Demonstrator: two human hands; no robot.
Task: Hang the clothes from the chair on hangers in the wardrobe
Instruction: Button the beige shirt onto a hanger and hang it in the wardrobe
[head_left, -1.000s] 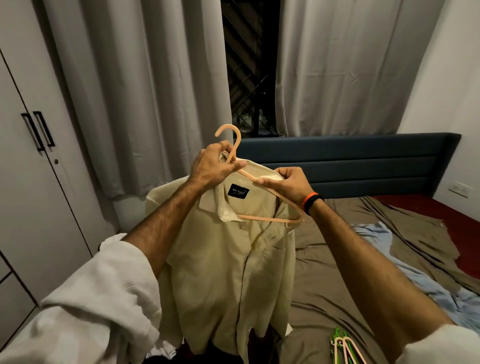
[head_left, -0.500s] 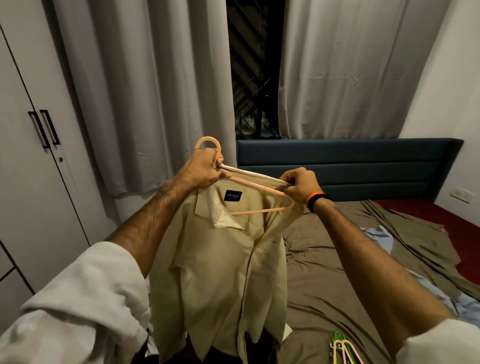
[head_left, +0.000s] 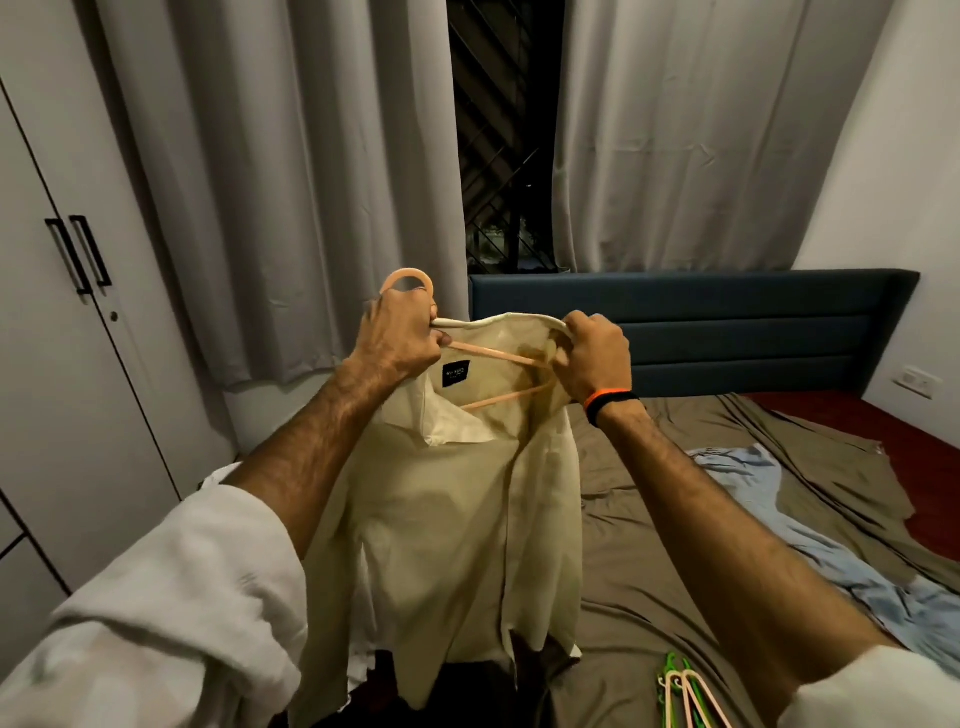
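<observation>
Cream shirt (head_left: 447, 519) held up in the air between both hands, its body hanging straight down below them. Left hand (head_left: 400, 338): fingers curled round the neck of the peach plastic hanger (head_left: 493, 354), just under its hook, pinching the shirt's collar edge against it. Right hand (head_left: 592, 358): fingers curled round the other end of the collar edge, which runs taut from hand to hand; an orange-and-black wristband (head_left: 608, 399) sits just behind it. The hanger's arm and lower bar lie inside the open neck, between the hands and slightly below them, beside the black label (head_left: 454, 374). Below the right forearm, spare hangers (head_left: 685, 693), green and pale, lie on the brown bedsheet (head_left: 675, 545). Left of the left hand stand closed wardrobe doors (head_left: 62, 332).
</observation>
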